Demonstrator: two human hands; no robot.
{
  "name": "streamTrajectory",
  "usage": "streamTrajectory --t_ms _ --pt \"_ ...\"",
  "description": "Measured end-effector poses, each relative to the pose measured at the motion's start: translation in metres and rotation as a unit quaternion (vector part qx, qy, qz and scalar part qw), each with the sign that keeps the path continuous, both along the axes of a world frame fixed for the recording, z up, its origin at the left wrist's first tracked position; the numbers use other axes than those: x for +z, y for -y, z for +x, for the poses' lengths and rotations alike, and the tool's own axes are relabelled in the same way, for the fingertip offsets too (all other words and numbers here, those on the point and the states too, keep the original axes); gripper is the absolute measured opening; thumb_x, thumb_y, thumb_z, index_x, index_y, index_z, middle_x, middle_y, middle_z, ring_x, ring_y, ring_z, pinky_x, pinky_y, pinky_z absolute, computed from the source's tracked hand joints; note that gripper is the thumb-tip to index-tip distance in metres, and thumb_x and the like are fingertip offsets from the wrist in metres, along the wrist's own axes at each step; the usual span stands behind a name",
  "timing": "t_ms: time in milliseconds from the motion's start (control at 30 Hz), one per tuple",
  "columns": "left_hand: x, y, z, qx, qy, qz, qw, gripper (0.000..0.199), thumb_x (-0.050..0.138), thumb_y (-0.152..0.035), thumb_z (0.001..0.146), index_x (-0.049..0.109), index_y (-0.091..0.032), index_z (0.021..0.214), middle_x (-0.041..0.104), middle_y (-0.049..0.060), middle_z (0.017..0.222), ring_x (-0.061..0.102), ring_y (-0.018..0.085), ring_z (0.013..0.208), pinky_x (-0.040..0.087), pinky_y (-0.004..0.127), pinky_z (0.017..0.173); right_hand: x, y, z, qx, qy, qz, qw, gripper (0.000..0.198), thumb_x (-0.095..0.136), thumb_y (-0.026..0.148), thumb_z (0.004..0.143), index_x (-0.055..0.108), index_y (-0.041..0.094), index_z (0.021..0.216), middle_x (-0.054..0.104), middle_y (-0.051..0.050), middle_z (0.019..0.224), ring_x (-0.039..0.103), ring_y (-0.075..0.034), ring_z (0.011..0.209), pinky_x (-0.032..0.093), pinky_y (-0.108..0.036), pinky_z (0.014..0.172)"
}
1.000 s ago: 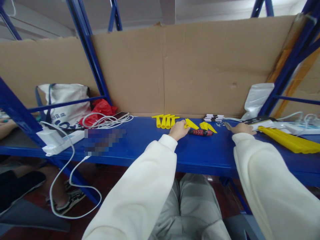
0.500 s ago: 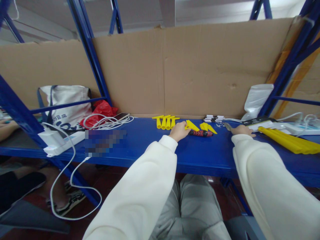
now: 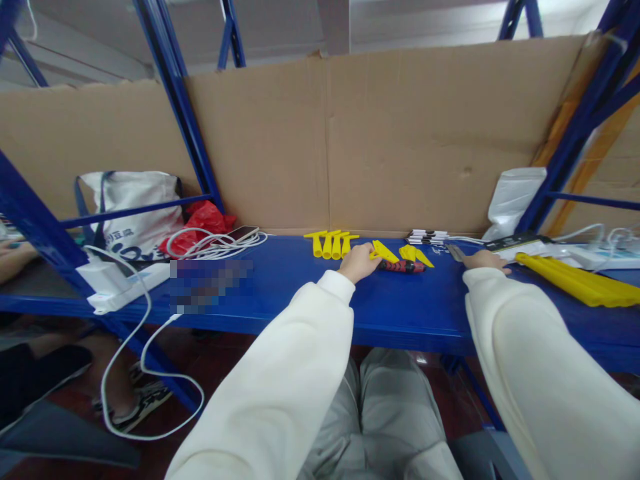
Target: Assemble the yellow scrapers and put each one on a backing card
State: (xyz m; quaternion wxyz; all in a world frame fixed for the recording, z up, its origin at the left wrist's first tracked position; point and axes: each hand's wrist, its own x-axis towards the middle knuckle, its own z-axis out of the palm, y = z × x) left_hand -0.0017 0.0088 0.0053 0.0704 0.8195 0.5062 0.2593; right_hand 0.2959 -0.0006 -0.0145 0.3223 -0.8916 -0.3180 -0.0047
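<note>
My left hand (image 3: 359,263) is closed at the middle of the blue shelf, its fingertips pinching a small yellow piece (image 3: 374,255). Just beyond those fingers lie a flat yellow wedge-shaped piece (image 3: 385,251) and a red-and-black screwdriver-like tool (image 3: 404,267). More yellow pieces (image 3: 416,255) rest behind the tool. My right hand (image 3: 485,261) lies low on the shelf with fingers around a narrow grey metal tool (image 3: 455,253), whose tip points left; its exact kind is unclear. Small white bits (image 3: 440,250) lie near that tip.
Several yellow T-shaped tubes (image 3: 327,247) stand in a row at back left. Black-and-white sticks (image 3: 427,237) lie by the cardboard wall (image 3: 400,133). Long yellow tubes (image 3: 580,283) and a power strip (image 3: 605,258) are at right. Coiled white cable (image 3: 215,245) and bag (image 3: 135,207) occupy the left.
</note>
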Motion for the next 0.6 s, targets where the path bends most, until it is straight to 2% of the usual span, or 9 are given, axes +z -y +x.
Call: streamTrajectory --t_ms 100,233,367,500,600 --pt "0.0000 0.0000 0.0002 0.000 0.000 0.000 1.000 0.031 0.062 -0.034 0.089 0.066 -0.016 0.113 0.070 0.013 0.116 0.064 0.025 0.113 0.049 0.034 0.094 0.0049 0.0042 -0.0047 0.007 -0.017 -0.010 1.000 0.043 0.064 0.037 0.084 0.064 0.006 0.113 0.050 -0.035 0.131 0.039 -0.047 0.130 0.028 -0.062 0.102" --pt "-0.0005 -0.0006 0.0001 -0.004 0.001 0.002 1.000 0.031 0.062 -0.034 0.088 0.066 -0.016 0.113 0.070 0.012 0.117 0.064 0.025 0.113 0.049 0.034 0.094 0.0090 0.0067 -0.0080 -0.001 -0.036 -0.016 0.999 0.047 0.063 0.042 0.084 0.064 0.009 0.117 0.049 -0.031 0.135 0.038 -0.043 0.132 0.026 -0.059 0.105" --pt "-0.0007 -0.0009 -0.0003 -0.003 0.000 0.005 1.000 0.032 0.062 -0.035 0.088 0.066 -0.016 0.113 0.070 0.012 0.115 0.065 0.025 0.112 0.049 0.034 0.093 0.0091 0.0061 -0.0073 -0.012 -0.034 -0.006 0.999 0.050 0.063 0.040 0.083 0.063 0.006 0.120 0.050 -0.033 0.134 0.040 -0.043 0.129 0.027 -0.059 0.104" --pt "-0.0002 -0.0003 -0.0002 0.004 -0.003 0.004 1.000 0.030 0.062 -0.035 0.088 0.066 -0.018 0.112 0.071 0.012 0.113 0.065 0.025 0.110 0.050 0.034 0.092 0.0085 0.0044 -0.0038 -0.009 -0.033 -0.021 0.999 0.058 0.063 0.048 0.081 0.063 0.005 0.121 0.051 -0.033 0.132 0.040 -0.043 0.129 0.030 -0.057 0.104" --pt "0.0000 0.0000 -0.0001 0.003 0.000 0.005 1.000 0.029 0.062 -0.035 0.088 0.066 -0.018 0.112 0.071 0.011 0.113 0.065 0.025 0.110 0.050 0.034 0.093 0.0074 0.0020 0.0003 -0.008 -0.041 -0.015 0.999 0.063 0.067 0.045 0.078 0.060 0.004 0.125 0.051 -0.033 0.133 0.039 -0.044 0.130 0.028 -0.058 0.105"
